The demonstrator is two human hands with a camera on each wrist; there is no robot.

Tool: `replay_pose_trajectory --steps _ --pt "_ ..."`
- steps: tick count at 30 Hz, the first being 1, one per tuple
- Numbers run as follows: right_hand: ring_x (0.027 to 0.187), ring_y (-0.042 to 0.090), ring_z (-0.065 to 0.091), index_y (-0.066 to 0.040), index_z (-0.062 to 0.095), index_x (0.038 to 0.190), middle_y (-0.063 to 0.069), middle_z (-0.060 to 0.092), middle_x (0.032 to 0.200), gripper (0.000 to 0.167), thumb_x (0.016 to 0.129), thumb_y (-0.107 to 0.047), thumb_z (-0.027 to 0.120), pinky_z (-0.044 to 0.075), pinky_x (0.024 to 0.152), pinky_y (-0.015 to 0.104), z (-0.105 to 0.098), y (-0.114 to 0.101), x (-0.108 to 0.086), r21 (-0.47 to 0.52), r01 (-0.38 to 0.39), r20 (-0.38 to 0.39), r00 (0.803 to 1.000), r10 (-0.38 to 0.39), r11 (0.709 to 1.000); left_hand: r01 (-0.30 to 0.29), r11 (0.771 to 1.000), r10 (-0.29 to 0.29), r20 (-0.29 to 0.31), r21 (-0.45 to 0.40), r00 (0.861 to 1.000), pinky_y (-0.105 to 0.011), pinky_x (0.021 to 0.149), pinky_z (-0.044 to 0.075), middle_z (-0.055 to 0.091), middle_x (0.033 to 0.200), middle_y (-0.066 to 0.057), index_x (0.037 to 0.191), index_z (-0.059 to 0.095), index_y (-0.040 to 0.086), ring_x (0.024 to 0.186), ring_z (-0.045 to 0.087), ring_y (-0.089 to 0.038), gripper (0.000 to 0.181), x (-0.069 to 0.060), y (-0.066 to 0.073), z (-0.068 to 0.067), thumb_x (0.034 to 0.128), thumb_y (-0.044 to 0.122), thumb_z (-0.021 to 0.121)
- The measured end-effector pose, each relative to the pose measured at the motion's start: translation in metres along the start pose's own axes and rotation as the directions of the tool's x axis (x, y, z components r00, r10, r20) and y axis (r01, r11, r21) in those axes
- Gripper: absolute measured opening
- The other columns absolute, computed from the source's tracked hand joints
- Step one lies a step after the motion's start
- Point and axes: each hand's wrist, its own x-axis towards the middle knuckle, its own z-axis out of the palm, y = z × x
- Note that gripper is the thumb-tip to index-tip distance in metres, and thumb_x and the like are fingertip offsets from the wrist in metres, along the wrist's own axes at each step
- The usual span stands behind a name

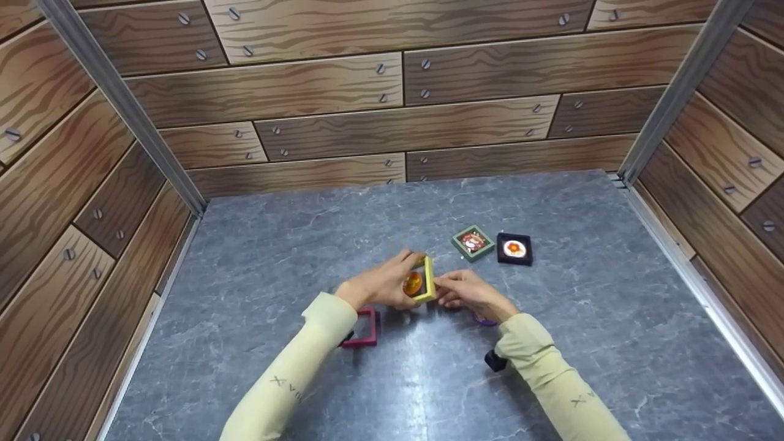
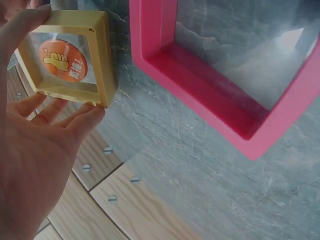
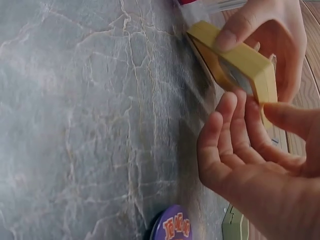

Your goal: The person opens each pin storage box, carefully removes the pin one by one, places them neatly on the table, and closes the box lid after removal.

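Yellow square plastic frame (image 2: 104,60) w/ round orange badge (image 2: 63,60) gripped by L hand (image 1: 387,283), edge pinched by R hand (image 1: 470,293); prob. dropped if L grip's loosened.

Light in the head view is bright and fairly even, falling from above; a pale glare streak runs down the counter (image 1: 422,392) at six o'clock. Wide-angle stretch splays the wood-plank walls (image 1: 67,202) outward at nine and three o'clock, and fine detail turns soft. In the left wrist view, a hot white reflection burns at two o'clock, within the magenta frame's (image 2: 215,95) opening. The right wrist view is duller, with a soft shadow on the counter at the hands' (image 3: 260,175) nine-o'clock side.
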Motion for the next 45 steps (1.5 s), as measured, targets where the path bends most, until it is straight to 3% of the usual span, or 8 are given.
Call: replay_pose_trajectory --steps 11,15,19,22,26,32,41,45 --pt "0.070 0.007 0.066 -0.012 0.071 0.101 -0.004 0.069 0.082 0.023 0.110 -0.027 0.057 0.061 0.071 0.020 -0.010 0.000 -0.003 0.050 -0.017 0.147 0.989 0.010 0.999 -0.022 0.998 0.022 -0.016 -0.056 1.000 -0.038 0.111 0.055 0.054 0.147 -0.009 0.163 0.035 0.013 0.126 0.060 -0.024 0.098 -0.010 0.005 -0.004 0.0816 0.028 0.088" --pt "0.073 0.008 0.067 -0.013 0.067 0.105 -0.004 0.070 0.085 0.019 0.110 -0.029 0.057 0.061 0.073 0.021 -0.013 0.003 -0.002 0.096 -0.002 0.191 0.982 -0.016 0.995 -0.030 0.993 0.027 -0.026 -0.117 0.999 -0.041 0.116 0.052 0.054 0.151 -0.008 0.164 0.033 0.016 0.131 0.059 -0.026 0.104 -0.013 0.008 -0.007 0.0785 0.024 0.090" --pt "0.084 0.012 0.072 -0.010 0.060 0.116 -0.002 0.074 0.095 0.017 0.110 -0.026 0.057 0.063 0.082 0.025 -0.015 0.006 -0.001 0.181 0.015 0.216 0.975 -0.054 0.983 -0.067 0.977 0.058 -0.049 -0.201 0.997 -0.040 0.112 0.054 0.055 0.150 -0.010 0.162 0.030 0.019 0.129 0.060 -0.024 0.106 -0.017 0.011 -0.010 0.0767 0.022 0.092" --pt "0.093 0.014 0.073 -0.002 0.049 0.138 0.000 0.075 0.106 0.036 0.110 -0.024 0.055 0.063 0.094 0.032 -0.015 0.007 -0.002 0.242 0.022 0.233 0.969 -0.080 0.970 -0.096 0.966 0.083 -0.065 -0.241 0.994 -0.040 0.109 0.057 0.058 0.146 -0.011 0.159 0.032 0.021 0.126 0.062 -0.025 0.103 -0.019 0.012 -0.011 0.0759 0.022 0.092" --pt "0.102 0.016 0.074 0.004 0.020 0.162 0.002 0.074 0.118 0.068 0.109 -0.023 0.053 0.060 0.107 0.040 -0.014 0.008 -0.004 0.290 0.018 0.260 0.961 -0.097 0.957 -0.125 0.957 0.107 -0.084 -0.262 0.991 -0.041 0.109 0.056 0.058 0.146 -0.009 0.156 0.034 0.021 0.128 0.061 -0.026 0.101 -0.022 0.015 -0.013 0.0749 0.023 0.093" --pt "0.114 0.022 0.073 -0.001 0.004 0.167 0.006 0.074 0.126 0.081 0.107 -0.025 0.052 0.056 0.114 0.044 -0.014 0.011 -0.006 0.357 -0.012 0.325 0.939 -0.113 0.934 -0.147 0.939 0.125 -0.089 -0.310 0.988 -0.039 0.107 0.059 0.057 0.146 -0.009 0.155 0.033 0.018 0.127 0.064 -0.027 0.101 -0.027 0.021 -0.013 0.0744 0.024 0.094" --pt "0.126 0.031 0.066 -0.008 -0.005 0.166 0.017 0.058 0.140 0.092 0.101 -0.030 0.055 0.053 0.118 0.048 -0.015 0.020 -0.009 0.428 -0.081 0.483 0.862 -0.152 0.900 -0.165 0.924 0.147 -0.079 -0.345 0.986 -0.032 0.104 0.060 0.057 0.146 -0.008 0.149 0.036 0.020 0.125 0.065 -0.026 0.093 -0.032 0.031 -0.006 0.0758 0.026 0.093" --pt "0.125 0.030 0.065 -0.004 0.002 0.163 0.017 0.056 0.140 0.088 0.098 -0.027 0.057 0.054 0.116 0.047 -0.015 0.021 -0.010 0.446 -0.060 0.473 0.863 -0.178 0.893 -0.174 0.923 0.153 -0.088 -0.343 0.984 -0.032 0.105 0.059 0.059 0.143 -0.007 0.147 0.037 0.019 0.125 0.064 -0.025 0.090 -0.032 0.032 -0.003 0.0767 0.027 0.092"
